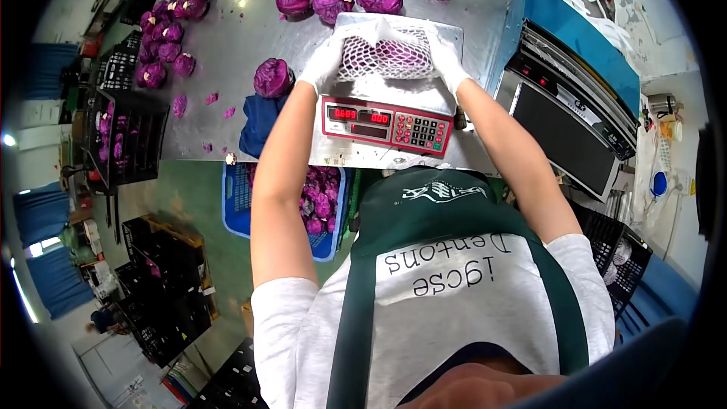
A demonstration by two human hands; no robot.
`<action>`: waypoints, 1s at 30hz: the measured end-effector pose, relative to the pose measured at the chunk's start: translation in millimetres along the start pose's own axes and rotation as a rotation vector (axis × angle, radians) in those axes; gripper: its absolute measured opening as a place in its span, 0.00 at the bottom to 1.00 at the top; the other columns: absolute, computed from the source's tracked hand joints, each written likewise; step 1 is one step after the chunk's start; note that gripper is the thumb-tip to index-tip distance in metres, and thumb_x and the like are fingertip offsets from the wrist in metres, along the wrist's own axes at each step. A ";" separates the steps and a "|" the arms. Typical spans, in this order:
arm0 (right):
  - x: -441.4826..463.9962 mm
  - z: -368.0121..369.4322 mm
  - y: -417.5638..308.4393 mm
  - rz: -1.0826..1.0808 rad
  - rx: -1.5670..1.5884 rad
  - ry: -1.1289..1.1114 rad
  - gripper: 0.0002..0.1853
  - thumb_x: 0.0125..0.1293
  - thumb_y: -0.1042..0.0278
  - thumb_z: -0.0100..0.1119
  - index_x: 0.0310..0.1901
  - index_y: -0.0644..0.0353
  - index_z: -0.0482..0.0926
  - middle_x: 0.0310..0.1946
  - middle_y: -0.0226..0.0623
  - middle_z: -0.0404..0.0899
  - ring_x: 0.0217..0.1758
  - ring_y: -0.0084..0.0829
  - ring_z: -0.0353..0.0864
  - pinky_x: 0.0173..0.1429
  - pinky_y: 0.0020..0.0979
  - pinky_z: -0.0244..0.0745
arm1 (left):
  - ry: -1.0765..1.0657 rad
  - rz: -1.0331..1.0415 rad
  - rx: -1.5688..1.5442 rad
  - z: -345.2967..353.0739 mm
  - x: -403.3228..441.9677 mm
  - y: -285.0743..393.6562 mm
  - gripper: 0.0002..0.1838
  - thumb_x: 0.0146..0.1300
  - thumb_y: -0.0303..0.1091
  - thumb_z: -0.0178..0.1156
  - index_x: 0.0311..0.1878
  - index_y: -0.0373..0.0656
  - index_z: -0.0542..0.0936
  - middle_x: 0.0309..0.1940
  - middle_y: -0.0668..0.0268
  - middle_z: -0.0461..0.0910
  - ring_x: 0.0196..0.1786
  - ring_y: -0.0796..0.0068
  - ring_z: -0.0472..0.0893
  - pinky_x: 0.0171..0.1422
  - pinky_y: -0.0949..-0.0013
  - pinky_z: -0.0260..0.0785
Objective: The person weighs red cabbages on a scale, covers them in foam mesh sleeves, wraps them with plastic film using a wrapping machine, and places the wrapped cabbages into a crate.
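Note:
A purple cabbage in white foam netting [386, 54] rests on the metal pan of the red scale [388, 126]. My left hand [324, 65], in a white glove, is at the left edge of the netting, its fingertips partly hidden. On the other side, my white-gloved right hand [447, 59] holds the netting's right edge. A white sheet or film shows above the net between both hands. The scale's red display reads about 0.689 and 0.00.
Loose purple cabbages [333, 4] sit behind the scale and along the table's left side. A blue cloth [261, 124] lies left of the scale. To the right stands a blue-and-black machine [572, 83]. Below the table edge is a blue crate [236, 204] of cabbage pieces.

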State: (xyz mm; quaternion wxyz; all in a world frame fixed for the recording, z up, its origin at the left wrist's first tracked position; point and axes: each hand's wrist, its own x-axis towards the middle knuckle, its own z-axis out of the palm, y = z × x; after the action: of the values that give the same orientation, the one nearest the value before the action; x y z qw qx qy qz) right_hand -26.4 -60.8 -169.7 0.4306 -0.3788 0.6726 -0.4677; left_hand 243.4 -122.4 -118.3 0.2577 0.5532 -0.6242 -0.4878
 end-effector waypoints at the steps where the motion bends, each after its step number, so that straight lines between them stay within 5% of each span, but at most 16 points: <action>1: -45.7 -2.1 -47.3 0.171 0.398 -0.081 0.29 0.74 0.48 0.49 0.65 0.64 0.70 0.61 0.39 0.75 0.66 0.27 0.70 0.69 0.27 0.62 | -0.034 -0.020 -0.232 7.8 13.7 -31.7 0.28 0.72 0.51 0.45 0.57 0.35 0.77 0.49 0.60 0.82 0.50 0.72 0.79 0.55 0.67 0.70; 2: -39.3 0.9 -23.0 0.131 0.455 -0.057 0.31 0.73 0.46 0.50 0.64 0.68 0.71 0.59 0.38 0.77 0.58 0.31 0.77 0.64 0.29 0.67 | -0.175 0.047 -0.148 4.5 -12.4 -11.1 0.27 0.73 0.50 0.45 0.64 0.40 0.70 0.59 0.65 0.75 0.58 0.73 0.76 0.63 0.68 0.68; 6: -91.3 -37.8 -29.6 0.232 0.608 -0.349 0.27 0.75 0.51 0.47 0.63 0.67 0.71 0.58 0.37 0.77 0.59 0.26 0.76 0.64 0.28 0.68 | -0.218 -0.379 -0.691 19.0 -87.6 -26.7 0.24 0.75 0.45 0.46 0.64 0.37 0.71 0.58 0.60 0.77 0.55 0.72 0.78 0.60 0.68 0.71; 9: -136.6 -79.0 -41.2 0.167 0.305 -0.569 0.24 0.76 0.54 0.46 0.62 0.66 0.72 0.57 0.38 0.78 0.56 0.25 0.78 0.61 0.28 0.72 | -0.445 -0.524 -0.929 22.4 -158.8 -8.8 0.26 0.74 0.48 0.50 0.66 0.39 0.69 0.59 0.61 0.76 0.58 0.73 0.77 0.64 0.67 0.71; 12: -178.1 -94.5 -29.6 0.504 0.658 -0.717 0.21 0.77 0.59 0.43 0.62 0.65 0.70 0.57 0.41 0.77 0.57 0.29 0.78 0.64 0.32 0.72 | -0.541 -0.563 -1.025 36.7 -199.5 -34.4 0.29 0.70 0.49 0.55 0.67 0.40 0.68 0.61 0.62 0.75 0.61 0.72 0.76 0.65 0.65 0.71; 16: -190.4 -84.8 3.1 0.580 1.130 -0.658 0.19 0.78 0.60 0.39 0.60 0.62 0.70 0.56 0.43 0.77 0.57 0.32 0.78 0.64 0.37 0.73 | -0.563 -0.459 -1.319 66.8 -206.2 -19.2 0.34 0.69 0.53 0.53 0.70 0.40 0.64 0.65 0.57 0.71 0.64 0.64 0.74 0.67 0.59 0.69; 19: -179.7 -75.3 16.8 0.552 1.218 -0.575 0.23 0.78 0.55 0.36 0.60 0.66 0.71 0.54 0.45 0.78 0.58 0.37 0.78 0.65 0.39 0.73 | -0.530 -0.153 -1.219 72.7 -198.1 -11.5 0.30 0.71 0.46 0.53 0.69 0.40 0.63 0.64 0.56 0.70 0.63 0.65 0.73 0.69 0.57 0.67; 20: -185.0 -75.3 -16.0 0.406 0.937 -0.513 0.23 0.78 0.57 0.37 0.58 0.69 0.72 0.53 0.46 0.79 0.57 0.37 0.79 0.65 0.39 0.73 | -0.458 -0.220 -1.164 72.7 -192.1 -11.9 0.29 0.70 0.43 0.55 0.69 0.40 0.63 0.63 0.56 0.71 0.63 0.65 0.73 0.69 0.57 0.67; 21: -179.7 -79.2 -24.3 0.477 1.123 -0.590 0.23 0.78 0.58 0.38 0.58 0.70 0.72 0.53 0.46 0.79 0.56 0.37 0.79 0.65 0.38 0.73 | -0.393 -0.184 -1.215 69.1 -187.1 -16.8 0.28 0.69 0.39 0.57 0.68 0.39 0.63 0.61 0.57 0.72 0.62 0.66 0.73 0.69 0.58 0.67; 22: -174.3 -83.0 -28.7 0.548 1.308 -0.668 0.22 0.78 0.59 0.39 0.58 0.71 0.72 0.53 0.46 0.79 0.56 0.36 0.79 0.65 0.37 0.73 | -0.462 -0.085 -0.929 58.8 -177.7 -23.0 0.30 0.70 0.44 0.56 0.69 0.39 0.63 0.63 0.58 0.71 0.63 0.67 0.73 0.68 0.60 0.67; 23: -174.2 -90.1 -30.1 0.364 1.139 -0.642 0.20 0.77 0.63 0.42 0.58 0.72 0.71 0.53 0.46 0.78 0.55 0.34 0.79 0.64 0.35 0.73 | -0.511 0.027 -0.645 48.4 -168.4 -29.3 0.32 0.70 0.49 0.55 0.69 0.38 0.63 0.64 0.59 0.70 0.63 0.68 0.73 0.68 0.61 0.67; 24: -176.2 -94.6 -49.0 0.341 1.045 -0.652 0.21 0.76 0.64 0.44 0.58 0.74 0.71 0.53 0.47 0.79 0.55 0.33 0.80 0.63 0.33 0.74 | -0.603 -0.451 -1.228 38.0 -166.6 -9.2 0.34 0.70 0.52 0.54 0.70 0.38 0.63 0.66 0.59 0.69 0.63 0.69 0.72 0.68 0.62 0.66; 25: -180.1 -100.5 -69.3 0.295 0.947 -0.716 0.21 0.74 0.64 0.46 0.59 0.75 0.71 0.54 0.47 0.79 0.55 0.33 0.80 0.63 0.33 0.74 | -0.678 -0.214 -0.999 29.0 -168.0 8.6 0.36 0.70 0.56 0.52 0.71 0.39 0.62 0.67 0.60 0.68 0.66 0.69 0.71 0.70 0.62 0.64; 28: -192.2 -104.5 -75.2 0.225 0.798 -0.758 0.23 0.70 0.64 0.53 0.58 0.77 0.71 0.53 0.51 0.79 0.55 0.36 0.81 0.62 0.34 0.75 | -0.798 -0.301 -0.949 23.1 -171.5 1.4 0.35 0.72 0.53 0.50 0.72 0.37 0.60 0.69 0.59 0.65 0.70 0.69 0.65 0.75 0.64 0.57; 29: -193.0 -105.3 -70.0 0.246 0.853 -0.729 0.23 0.71 0.63 0.53 0.58 0.77 0.71 0.53 0.52 0.79 0.55 0.36 0.81 0.62 0.35 0.75 | -0.791 -0.445 -1.233 30.9 -170.5 -23.1 0.35 0.72 0.50 0.51 0.72 0.35 0.58 0.70 0.58 0.64 0.71 0.69 0.65 0.75 0.64 0.56; 30: -194.7 -104.6 -64.2 0.266 0.908 -0.696 0.23 0.71 0.63 0.53 0.57 0.77 0.71 0.53 0.53 0.79 0.55 0.37 0.81 0.62 0.35 0.75 | -0.858 -0.143 -0.987 35.7 -181.3 4.9 0.32 0.73 0.45 0.51 0.72 0.35 0.58 0.70 0.57 0.63 0.71 0.68 0.64 0.76 0.64 0.55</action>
State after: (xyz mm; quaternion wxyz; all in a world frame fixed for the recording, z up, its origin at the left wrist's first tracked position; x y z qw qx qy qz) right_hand -50.6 130.7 -44.5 0.8002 -0.2002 0.2656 -0.4991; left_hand 256.7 59.5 -88.4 0.1763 0.1663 -0.3361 -0.9101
